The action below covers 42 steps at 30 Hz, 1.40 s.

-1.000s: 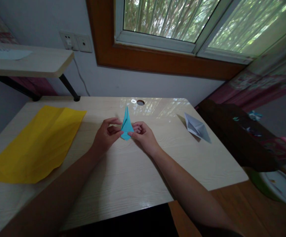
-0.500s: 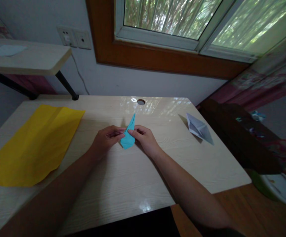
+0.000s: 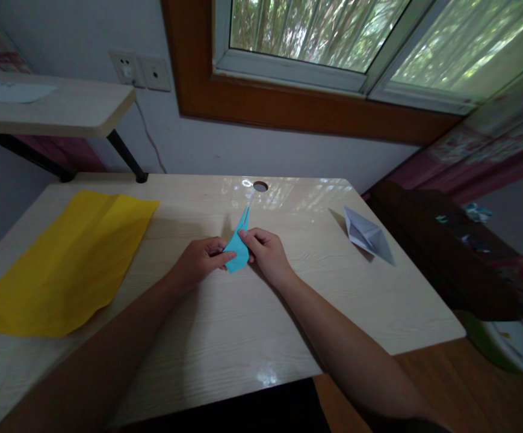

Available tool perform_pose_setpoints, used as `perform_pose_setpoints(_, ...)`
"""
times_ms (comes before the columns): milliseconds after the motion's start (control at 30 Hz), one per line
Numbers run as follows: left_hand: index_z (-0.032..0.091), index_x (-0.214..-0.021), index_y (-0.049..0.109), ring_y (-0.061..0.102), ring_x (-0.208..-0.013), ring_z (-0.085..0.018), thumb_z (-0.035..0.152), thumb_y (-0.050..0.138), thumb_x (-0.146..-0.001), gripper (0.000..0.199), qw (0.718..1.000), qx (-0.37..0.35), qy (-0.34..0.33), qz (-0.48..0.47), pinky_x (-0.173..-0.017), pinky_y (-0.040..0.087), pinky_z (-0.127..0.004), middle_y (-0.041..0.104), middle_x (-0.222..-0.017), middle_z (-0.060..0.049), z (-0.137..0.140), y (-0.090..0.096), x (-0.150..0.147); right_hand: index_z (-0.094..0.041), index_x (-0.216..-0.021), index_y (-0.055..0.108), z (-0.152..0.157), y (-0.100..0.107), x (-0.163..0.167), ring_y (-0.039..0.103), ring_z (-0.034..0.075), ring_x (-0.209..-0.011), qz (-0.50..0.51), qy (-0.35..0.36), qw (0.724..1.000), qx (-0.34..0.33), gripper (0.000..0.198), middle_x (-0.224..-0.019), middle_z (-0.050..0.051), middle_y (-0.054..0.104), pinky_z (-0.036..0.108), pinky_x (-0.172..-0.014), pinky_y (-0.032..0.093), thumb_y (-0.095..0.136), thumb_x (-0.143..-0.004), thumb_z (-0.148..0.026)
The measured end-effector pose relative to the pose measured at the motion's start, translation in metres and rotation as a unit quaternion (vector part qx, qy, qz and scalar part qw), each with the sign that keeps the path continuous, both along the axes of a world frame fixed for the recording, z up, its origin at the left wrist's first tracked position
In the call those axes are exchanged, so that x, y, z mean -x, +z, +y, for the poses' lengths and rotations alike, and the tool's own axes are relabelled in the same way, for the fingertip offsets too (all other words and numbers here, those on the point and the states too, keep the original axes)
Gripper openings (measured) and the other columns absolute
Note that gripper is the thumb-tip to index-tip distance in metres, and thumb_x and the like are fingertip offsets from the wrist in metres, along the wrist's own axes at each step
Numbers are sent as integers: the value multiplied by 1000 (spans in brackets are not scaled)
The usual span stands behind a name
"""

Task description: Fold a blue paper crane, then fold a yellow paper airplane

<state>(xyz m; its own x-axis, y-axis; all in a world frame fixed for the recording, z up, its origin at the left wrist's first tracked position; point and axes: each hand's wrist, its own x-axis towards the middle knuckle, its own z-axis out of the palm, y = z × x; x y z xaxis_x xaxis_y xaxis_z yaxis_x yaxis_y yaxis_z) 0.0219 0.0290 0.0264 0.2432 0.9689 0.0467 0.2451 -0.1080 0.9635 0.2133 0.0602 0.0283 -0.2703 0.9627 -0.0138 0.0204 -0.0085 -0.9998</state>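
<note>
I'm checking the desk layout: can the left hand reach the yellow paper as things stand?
Probably yes: the yellow paper lies on the desk, left of the left hand, with nothing visible between them. That hand holds the blue paper, though, so it may need to let go first.

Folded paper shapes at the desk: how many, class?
2: a turquoise pointed paper shape in the left hand and right hand; a white angular paper shape on the pale desk, at right.

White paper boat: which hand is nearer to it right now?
Right. The right hand is left of the white paper boat, apart from it; the left hand is farther left, across the light-blue folded paper that both hold.
</note>
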Motion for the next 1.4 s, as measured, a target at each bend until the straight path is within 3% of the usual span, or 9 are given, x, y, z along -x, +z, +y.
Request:
perform_pose_setpoints(133,20,-75,71,65,-57,-14,44,70,-85,26,1000,9,0,-10,-57,53,-24,68,-64,1,2,-1,1,-19,-67,64,0,2,-1,44,10,-48,-9,12,1000,-7,48,-51,-3,52,25,-47,34,65,-88,-63)
perform_pose_setpoints(333,19,-72,64,67,-54,-16,53,73,-82,36,992,44,75,-87,-53,56,-25,68,-65,1,1,-2,-1,-19,-79,67,-1,-3,-1,49,10,-49,-32,70,997,8,43,-57,-3,59,23,-47,35,69,-85,-62)
perform_pose_setpoints(533,19,-72,64,67,-53,-17,60,65,-86,44,992,69,65,-86,-53,56,-26,67,-61,-1,-2,4,-5,-20,-79,63,-2,-8,-3,48,11,-49,-45,77,996,-14,45,-56,-4,56,23,-48,35,61,-90,-64)
perform_pose_setpoints(733,19,-72,66,57,-60,-13,49,73,-82,32,989,4,131,-62,-56,47,-23,62,-65,3,0,-1,-3,-20,-74,61,-5,-4,-3,44,10,-50,-91,118,986,-74,42,-58,-4,54,24,-50,34,60,-94,-57)
perform_pose_setpoints(867,19,-71,69,53,-61,-12,45,75,-80,29,984,11,158,-81,-57,43,-23,61,-65,3,0,0,-2,-20,-74,63,-6,-2,-4,48,11,-55,-135,146,973,-117,39,-61,-2,57,24,-56,38,60,-95,-52)
perform_pose_setpoints(1133,17,-71,73,54,-58,-12,49,79,-76,33,967,35,202,-150,-57,45,-24,64,-64,2,-2,0,-2,-20,-76,64,-2,-6,-1,48,12,-64,-125,166,969,-134,35,-70,-2,58,25,-60,38,73,-85,-52)
perform_pose_setpoints(1400,15,-85,78,65,-67,-15,48,86,-68,38,942,55,234,-234,-68,55,-28,74,-79,-3,1,-9,-2,-17,-69,62,-2,-6,0,46,11,-61,-152,180,965,-114,40,-64,-2,57,24,-59,35,70,-87,-52)
